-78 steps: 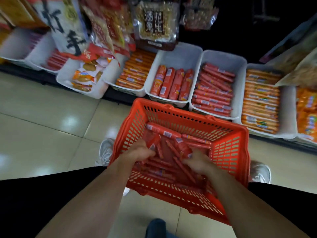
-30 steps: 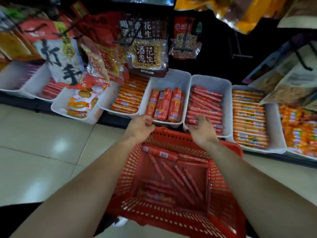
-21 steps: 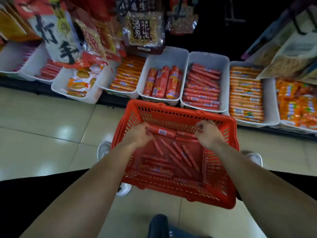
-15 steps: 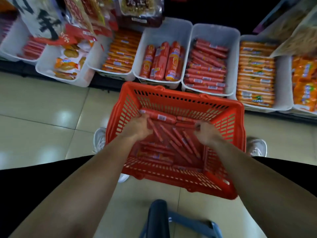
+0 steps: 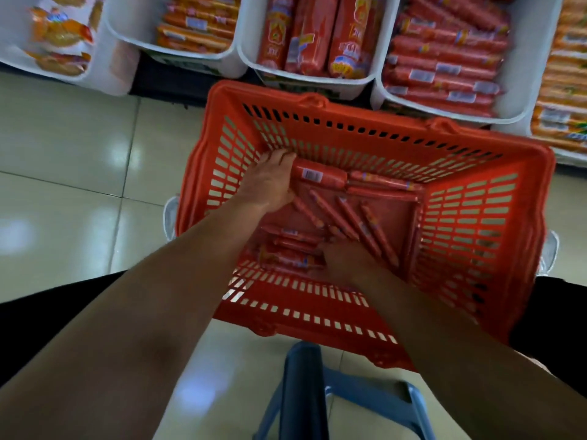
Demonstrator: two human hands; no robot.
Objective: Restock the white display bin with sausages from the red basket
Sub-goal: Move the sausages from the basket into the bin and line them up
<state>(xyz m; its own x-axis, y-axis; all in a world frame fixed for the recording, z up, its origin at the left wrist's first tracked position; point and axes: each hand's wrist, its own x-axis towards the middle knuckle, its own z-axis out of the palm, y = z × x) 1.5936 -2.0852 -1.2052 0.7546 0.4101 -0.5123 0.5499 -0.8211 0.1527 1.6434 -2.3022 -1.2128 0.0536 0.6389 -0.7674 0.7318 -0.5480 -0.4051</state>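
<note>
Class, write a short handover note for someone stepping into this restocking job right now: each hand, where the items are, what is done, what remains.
Left hand: inside the red basket, at the end of a thick sausage; whether it grips is unclear.
Right hand: low in the basket on the thin sausages; grip unclear.
White display bin just beyond the basket already holds many red sausages.
Left: lift the remaining basket sausages into the bin; several are still loose on the basket floor.

blue stool [image 5: 333, 398] near bottom | tiled floor [image 5: 79, 147] | snack packets [image 5: 60, 36] top left
</note>
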